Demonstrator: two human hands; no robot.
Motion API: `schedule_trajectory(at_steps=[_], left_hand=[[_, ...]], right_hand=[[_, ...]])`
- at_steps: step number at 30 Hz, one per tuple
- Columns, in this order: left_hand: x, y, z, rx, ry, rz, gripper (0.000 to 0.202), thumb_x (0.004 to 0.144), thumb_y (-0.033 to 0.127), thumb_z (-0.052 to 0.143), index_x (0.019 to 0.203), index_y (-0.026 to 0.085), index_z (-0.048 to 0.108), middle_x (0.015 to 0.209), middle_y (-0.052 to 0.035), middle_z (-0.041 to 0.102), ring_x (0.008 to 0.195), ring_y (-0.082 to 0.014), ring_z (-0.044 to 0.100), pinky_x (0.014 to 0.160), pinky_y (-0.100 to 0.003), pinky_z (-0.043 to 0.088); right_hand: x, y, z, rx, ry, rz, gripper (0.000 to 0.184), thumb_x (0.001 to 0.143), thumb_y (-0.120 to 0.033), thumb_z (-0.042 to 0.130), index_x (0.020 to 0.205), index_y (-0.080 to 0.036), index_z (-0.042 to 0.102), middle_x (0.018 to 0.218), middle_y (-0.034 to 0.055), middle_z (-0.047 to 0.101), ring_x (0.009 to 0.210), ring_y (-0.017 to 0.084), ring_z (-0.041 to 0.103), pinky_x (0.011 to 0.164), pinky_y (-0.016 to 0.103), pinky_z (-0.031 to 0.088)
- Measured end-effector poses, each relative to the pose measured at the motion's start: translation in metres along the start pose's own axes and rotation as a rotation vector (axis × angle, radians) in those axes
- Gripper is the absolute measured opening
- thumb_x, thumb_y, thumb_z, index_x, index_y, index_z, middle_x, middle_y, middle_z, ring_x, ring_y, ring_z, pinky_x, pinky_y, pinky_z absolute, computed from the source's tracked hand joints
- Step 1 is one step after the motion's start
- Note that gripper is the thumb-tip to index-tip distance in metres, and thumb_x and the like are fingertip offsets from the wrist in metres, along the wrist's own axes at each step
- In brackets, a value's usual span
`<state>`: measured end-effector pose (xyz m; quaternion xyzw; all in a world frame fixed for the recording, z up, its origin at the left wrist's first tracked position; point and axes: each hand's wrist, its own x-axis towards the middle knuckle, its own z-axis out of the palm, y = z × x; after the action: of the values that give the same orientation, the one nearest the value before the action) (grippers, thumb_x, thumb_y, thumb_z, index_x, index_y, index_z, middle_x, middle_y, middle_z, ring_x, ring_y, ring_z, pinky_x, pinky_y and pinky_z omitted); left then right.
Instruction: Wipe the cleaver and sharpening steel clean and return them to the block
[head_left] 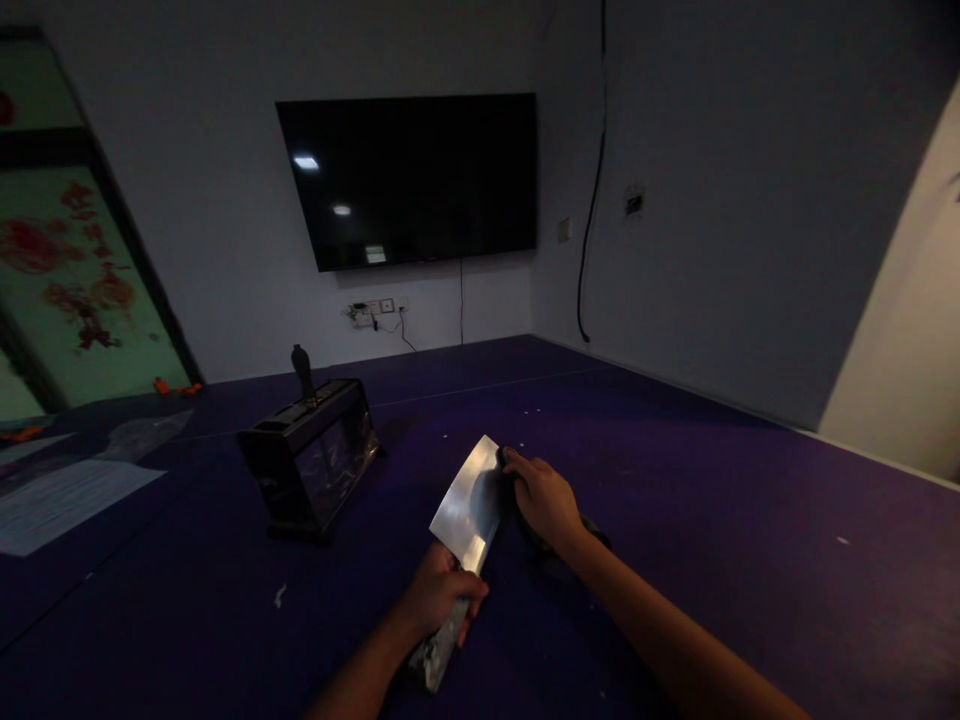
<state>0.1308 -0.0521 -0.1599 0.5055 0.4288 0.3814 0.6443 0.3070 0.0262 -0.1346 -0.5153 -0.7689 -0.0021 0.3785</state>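
Observation:
A cleaver [469, 505] with a broad shiny blade is tilted up and away from me, above the purple surface. My left hand [444, 590] is closed round its handle, whose lower end [435, 660] looks grey and mottled. My right hand [544, 500] is at the right side of the blade near its far end, fingers bent round something dark [504, 457] that touches or nearly touches the blade. What that dark thing is cannot be made out. Under my right forearm lies another dark shape [598, 532], mostly hidden.
A black knife block [289, 470] with clear sides stands at left, one dark-handled tool [301, 370] upright in it. Paper sheets [75, 500] and clear plastic [142, 435] lie far left. White scraps dot the purple surface [712, 560]. A television [420, 180] hangs behind; a black cable [592, 220] dangles.

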Motion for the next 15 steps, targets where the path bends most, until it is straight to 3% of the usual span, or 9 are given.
schedule_trajectory(at_steps=[15], left_hand=[[0.0, 0.002, 0.002, -0.028, 0.113, 0.041, 0.01, 0.055, 0.023, 0.054, 0.055, 0.015, 0.048, 0.038, 0.0045, 0.048, 0.025, -0.0081, 0.04, 0.027, -0.018, 0.027]], right_hand=[[-0.004, -0.013, -0.002, -0.057, -0.091, -0.092, 0.034, 0.076, -0.008, 0.038, 0.101, -0.019, 0.058, 0.095, 0.0067, 0.061, 0.083, 0.017, 0.056, 0.073, 0.024, 0.041]])
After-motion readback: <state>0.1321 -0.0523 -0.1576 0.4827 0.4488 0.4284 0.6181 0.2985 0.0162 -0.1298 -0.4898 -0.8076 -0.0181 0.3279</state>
